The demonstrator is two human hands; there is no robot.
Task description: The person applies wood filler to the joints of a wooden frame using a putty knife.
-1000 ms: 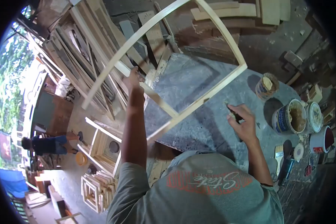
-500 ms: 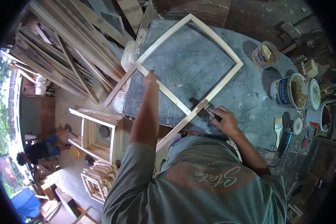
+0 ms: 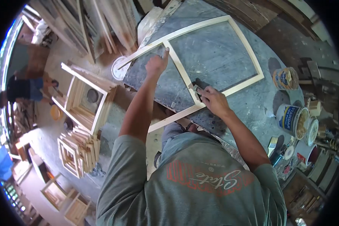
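A pale wooden frame (image 3: 248,45) with a middle crossbar lies flat on the grey worktable (image 3: 237,105), its left end overhanging the table edge. My left hand (image 3: 156,64) presses on the crossbar near the frame's far rail. My right hand (image 3: 211,98) grips a small putty knife (image 3: 194,89), its blade touching the crossbar close to the joint with the near rail.
Open tins of filler (image 3: 286,78) (image 3: 294,119) and a brush (image 3: 272,145) stand at the table's right. A white bucket (image 3: 119,67) sits by the table's left corner. Stacked wooden frames (image 3: 77,150) and a cabinet carcass (image 3: 84,100) crowd the floor left; another person (image 3: 20,90) crouches far left.
The frame has come down from a raised tilt to lie flat on the table. My right hand moved onto the crossbar joint with the putty knife; my left hand stayed on the crossbar.
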